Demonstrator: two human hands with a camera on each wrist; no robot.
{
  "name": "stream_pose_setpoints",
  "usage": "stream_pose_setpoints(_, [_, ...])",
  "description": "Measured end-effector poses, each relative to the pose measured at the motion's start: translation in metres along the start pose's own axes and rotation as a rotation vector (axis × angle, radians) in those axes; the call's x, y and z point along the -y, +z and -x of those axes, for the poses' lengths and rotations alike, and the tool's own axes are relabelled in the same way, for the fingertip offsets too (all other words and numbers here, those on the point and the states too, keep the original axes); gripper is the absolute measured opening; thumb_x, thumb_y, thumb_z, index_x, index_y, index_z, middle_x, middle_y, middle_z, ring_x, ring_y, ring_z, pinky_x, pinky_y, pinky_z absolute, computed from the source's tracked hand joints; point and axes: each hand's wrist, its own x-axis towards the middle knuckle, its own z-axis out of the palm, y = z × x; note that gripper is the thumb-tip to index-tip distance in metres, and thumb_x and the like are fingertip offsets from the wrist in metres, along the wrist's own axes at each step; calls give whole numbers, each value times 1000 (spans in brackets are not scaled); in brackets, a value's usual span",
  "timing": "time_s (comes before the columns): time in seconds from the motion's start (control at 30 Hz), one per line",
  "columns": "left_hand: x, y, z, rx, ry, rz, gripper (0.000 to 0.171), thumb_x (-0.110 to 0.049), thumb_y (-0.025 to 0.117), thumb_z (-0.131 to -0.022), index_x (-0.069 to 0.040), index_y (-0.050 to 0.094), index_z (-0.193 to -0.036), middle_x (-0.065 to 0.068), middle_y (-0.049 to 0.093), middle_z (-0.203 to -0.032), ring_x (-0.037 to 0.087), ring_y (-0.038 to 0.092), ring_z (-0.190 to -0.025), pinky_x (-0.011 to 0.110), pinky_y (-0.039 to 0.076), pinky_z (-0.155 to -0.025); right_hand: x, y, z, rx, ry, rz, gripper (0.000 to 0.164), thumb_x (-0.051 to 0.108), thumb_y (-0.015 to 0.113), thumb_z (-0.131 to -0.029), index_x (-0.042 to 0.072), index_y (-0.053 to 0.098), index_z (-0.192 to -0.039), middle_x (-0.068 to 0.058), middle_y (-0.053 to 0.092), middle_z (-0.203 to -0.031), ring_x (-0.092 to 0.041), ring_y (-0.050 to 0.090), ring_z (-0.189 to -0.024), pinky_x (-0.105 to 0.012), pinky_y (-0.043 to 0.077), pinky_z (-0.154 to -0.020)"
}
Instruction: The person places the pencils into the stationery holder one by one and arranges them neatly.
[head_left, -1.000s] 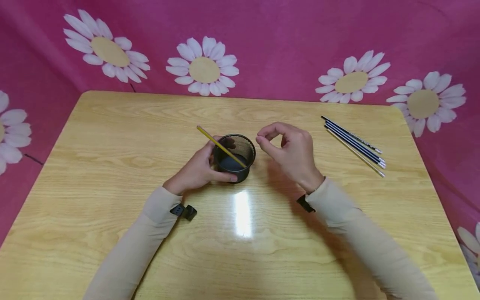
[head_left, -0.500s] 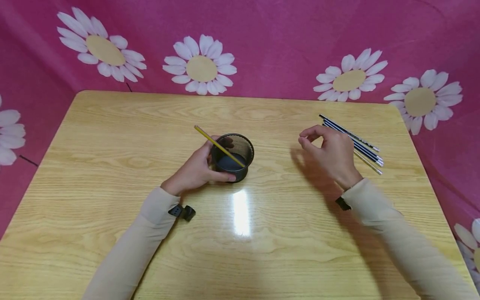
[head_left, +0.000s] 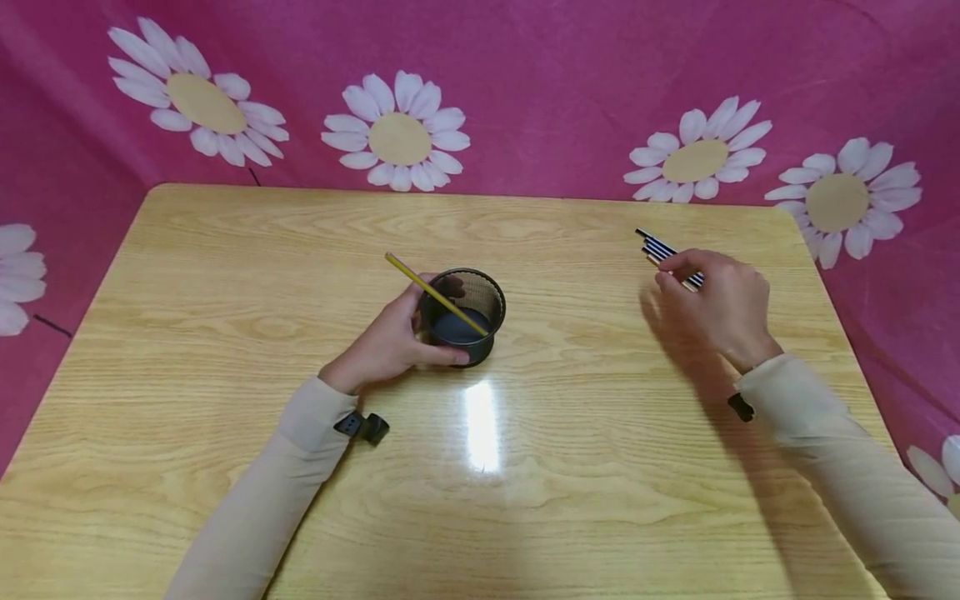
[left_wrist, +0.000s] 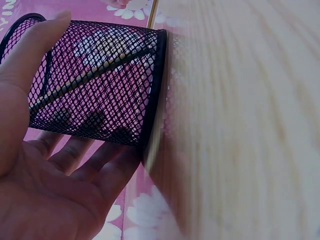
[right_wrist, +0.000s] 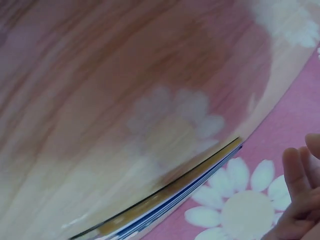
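Note:
My left hand (head_left: pixel 382 343) grips a black mesh pencil cup (head_left: pixel 486 302) standing on the table. In the left wrist view the thumb lies across the near side of the mesh cup (left_wrist: pixel 115 95) and the fingers wrap behind it. One yellow pencil (head_left: pixel 422 283) leans inside, its upper end sticking out past the rim to the left. At the right, my right hand (head_left: pixel 723 302) hovers over several dark striped pencils (head_left: pixel 660 245), hiding their eraser ends. In the right wrist view its loosely bent fingers (right_wrist: pixel 296 172) are apart from the pencils (right_wrist: pixel 175 201) and hold nothing.
A wood-grain table (head_left: pixel 540 467) lies under both hands, with a bright light reflection (head_left: pixel 482 429) in front of the cup. Behind its far edge hangs a pink cloth (head_left: pixel 547 100) with large white flowers. Dark straps sit at both wrists.
My right hand has moved away from beside the cup, rightward to above the pencils. The left hand, the cup and the yellow pencil keep their places; the head view has shifted slightly.

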Motion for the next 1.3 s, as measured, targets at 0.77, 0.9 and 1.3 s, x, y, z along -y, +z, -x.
stream_pose_setpoints(0.77, [-19, 6, 5, -1, -46, 21, 91, 7, 96, -77, -3, 46, -153, 15, 56, -153, 31, 56, -138, 45, 36, -122, -43, -3, 0, 169, 84, 153, 19, 22, 76, -104, 4, 79, -109, -19, 75, -98, -36, 62, -81, -51, 38, -71])
stream_pose_setpoints(0.9, [-16, 5, 5, -9, -18, 0, 90, 1, 99, -77, -7, 49, -152, 13, 58, -151, 29, 58, -135, 43, 38, -120, -48, -3, 0, 177, 63, 174, 18, 19, 76, -103, 2, 79, -109, -21, 75, -100, -40, 65, -85, -57, 41, -73])
stream_pose_setpoints(1.3, [-9, 2, 2, -6, -3, -11, 91, -11, 102, -77, -11, 50, -152, 10, 59, -150, 28, 58, -135, 40, 38, -119, -55, -6, 2, 180, 20, 202, 16, 18, 78, -100, 3, 79, -104, -19, 76, -95, -39, 67, -81, -57, 44, -67])
